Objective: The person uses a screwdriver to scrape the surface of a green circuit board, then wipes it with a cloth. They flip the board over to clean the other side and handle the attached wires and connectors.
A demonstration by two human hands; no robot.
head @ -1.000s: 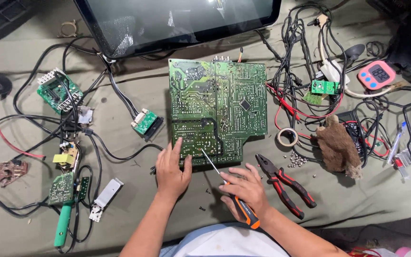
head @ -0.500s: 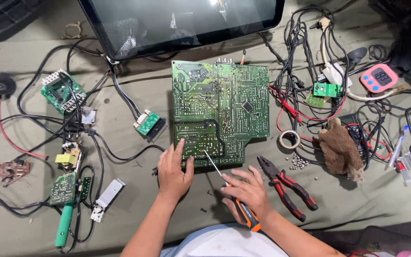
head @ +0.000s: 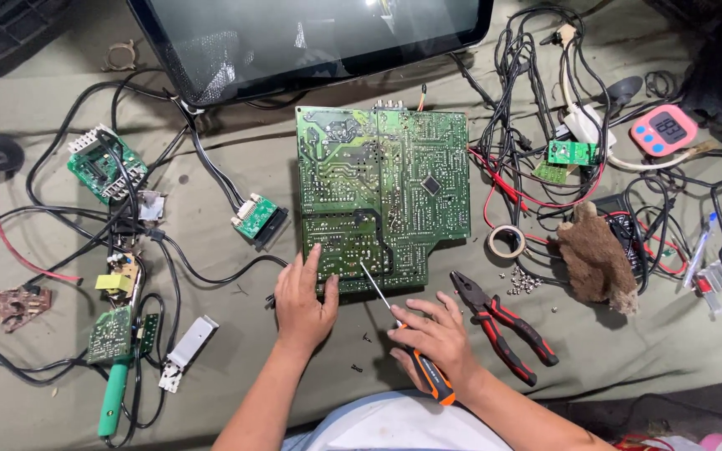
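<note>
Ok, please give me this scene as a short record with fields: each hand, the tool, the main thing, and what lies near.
left hand: flat on the near edge of the board
right hand: grips the screwdriver, tip on the board
board: green, solder side up, on the cloth
pliers: right of the right hand, red and black handles
tape: roll beside loose screws
soldering iron: green handle, far left
screen: behind the board

Screwdriver (head: 394, 321) tip now slightly lower on circuit board (head: 382, 192).
</note>
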